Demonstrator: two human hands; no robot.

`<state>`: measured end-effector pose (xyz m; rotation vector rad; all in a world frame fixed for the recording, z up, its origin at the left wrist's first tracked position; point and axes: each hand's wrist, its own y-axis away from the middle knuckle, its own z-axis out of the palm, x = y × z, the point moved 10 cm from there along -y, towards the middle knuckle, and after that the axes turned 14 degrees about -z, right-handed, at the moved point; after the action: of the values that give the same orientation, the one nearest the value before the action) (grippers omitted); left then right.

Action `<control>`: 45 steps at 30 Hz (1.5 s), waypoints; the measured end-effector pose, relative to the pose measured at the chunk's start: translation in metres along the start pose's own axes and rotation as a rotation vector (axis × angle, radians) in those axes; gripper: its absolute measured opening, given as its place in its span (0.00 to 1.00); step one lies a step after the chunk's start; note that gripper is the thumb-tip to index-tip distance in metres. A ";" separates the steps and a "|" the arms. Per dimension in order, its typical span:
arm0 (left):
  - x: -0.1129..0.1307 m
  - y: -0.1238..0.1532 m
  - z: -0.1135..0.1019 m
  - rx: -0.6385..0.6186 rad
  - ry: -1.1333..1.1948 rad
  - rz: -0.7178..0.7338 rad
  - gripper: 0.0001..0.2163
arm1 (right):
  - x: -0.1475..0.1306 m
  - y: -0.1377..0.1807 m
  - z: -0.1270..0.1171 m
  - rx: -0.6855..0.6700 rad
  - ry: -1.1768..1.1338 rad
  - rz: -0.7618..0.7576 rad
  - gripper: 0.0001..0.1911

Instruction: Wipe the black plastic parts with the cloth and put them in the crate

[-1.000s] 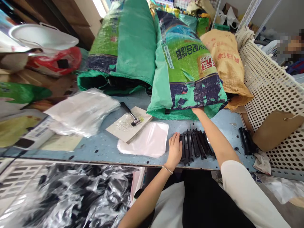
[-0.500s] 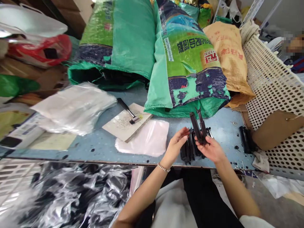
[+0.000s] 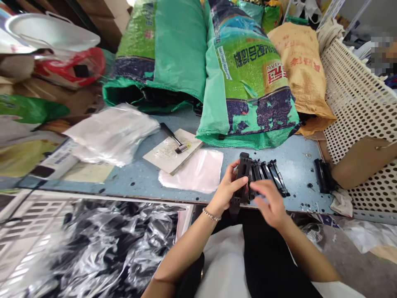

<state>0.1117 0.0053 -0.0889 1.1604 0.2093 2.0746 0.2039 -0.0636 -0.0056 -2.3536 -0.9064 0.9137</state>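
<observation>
My left hand is closed around a long black plastic part with a slot in its top, near the table's front edge. Just to its right is my right hand, smeared by motion, with its fingers apart and nothing seen in them. Its fingertips are close to the black part; whether they touch it I cannot tell. Beyond that hand, several similar black parts lie side by side in a slanting row on the blue table.
A black-handled brush-like tool lies on a pale board, beside clear plastic bags. Large green sacks and an orange sack stand behind. A perforated white basket borders the right; below left is a crate of wrapped black items.
My right hand has let go of the two black pieces it held up. My left hand now grips a black part, and the others show in a spread row. The view has shifted slightly.
</observation>
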 end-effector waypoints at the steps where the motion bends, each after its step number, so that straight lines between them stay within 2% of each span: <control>1: -0.002 0.004 0.004 -0.045 -0.004 -0.020 0.36 | 0.012 -0.004 -0.011 0.044 0.049 0.045 0.19; 3: -0.006 0.010 0.011 -0.105 -0.004 -0.049 0.32 | 0.034 -0.013 -0.024 0.073 0.190 0.089 0.15; 6: -0.016 0.015 0.020 -0.126 -0.013 -0.089 0.29 | 0.056 -0.028 -0.018 -0.001 0.268 0.065 0.13; 8: -0.018 0.015 0.020 -0.099 -0.015 -0.087 0.28 | 0.070 -0.032 -0.012 -0.025 0.228 0.117 0.15; 12: -0.014 0.014 0.009 -0.028 0.011 -0.045 0.26 | 0.085 -0.025 -0.009 0.011 0.060 0.336 0.18; 14: -0.009 0.015 0.000 0.020 0.029 -0.015 0.22 | 0.071 -0.022 -0.001 -0.014 -0.024 0.307 0.19; 16: -0.003 0.015 -0.009 0.072 0.032 0.017 0.20 | 0.039 -0.020 0.014 -0.100 -0.047 0.143 0.18; 18: 0.001 0.017 -0.015 0.102 0.037 0.049 0.19 | 0.008 -0.014 0.029 -0.187 0.001 -0.016 0.17; 21: 0.005 0.022 -0.026 0.126 0.040 0.087 0.18 | -0.014 -0.007 0.042 -0.271 0.074 -0.090 0.14; 23: 0.000 0.026 -0.032 0.063 -0.014 0.007 0.19 | -0.020 -0.009 0.037 -0.277 0.088 -0.126 0.09; 24: -0.007 0.029 -0.033 -0.013 -0.057 -0.083 0.20 | -0.022 -0.011 0.032 -0.283 0.100 -0.151 0.06; 25: -0.017 0.034 -0.032 -0.116 -0.103 -0.201 0.21 | -0.023 -0.014 0.028 -0.297 0.113 -0.177 0.09; 27: -0.037 0.051 -0.031 -0.313 -0.175 -0.440 0.23 | -0.028 -0.018 0.028 -0.368 0.096 -0.248 0.21; 29: -0.047 0.064 -0.041 -0.358 -0.230 -0.573 0.22 | -0.035 -0.017 0.034 -0.445 0.032 -0.328 0.26; 31: -0.042 0.060 -0.059 -0.233 -0.261 -0.539 0.20 | -0.038 -0.015 0.038 -0.436 -0.014 -0.373 0.22; 33: -0.032 0.049 -0.071 -0.103 -0.259 -0.438 0.20 | -0.032 -0.013 0.040 -0.385 -0.010 -0.339 0.17; 35: -0.027 0.039 -0.074 -0.063 -0.192 -0.347 0.20 | -0.020 -0.010 0.042 -0.334 -0.002 -0.274 0.14; 38: -0.034 0.031 -0.062 -0.197 0.046 -0.353 0.24 | -0.003 -0.007 0.043 -0.283 0.035 -0.178 0.15; 41: -0.030 0.035 -0.054 -0.352 0.306 -0.314 0.33 | 0.008 -0.007 0.046 -0.282 0.097 -0.092 0.15; 43: -0.022 0.041 -0.058 -0.372 0.367 -0.246 0.34 | 0.013 -0.006 0.053 -0.324 0.043 -0.017 0.15; 45: -0.018 0.047 -0.062 -0.361 0.354 -0.231 0.29 | 0.015 -0.004 0.064 -0.394 -0.096 0.068 0.22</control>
<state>0.0439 -0.0274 -0.1151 0.5247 0.1207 1.9928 0.1645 -0.0394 -0.0526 -2.7029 -1.1390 0.9525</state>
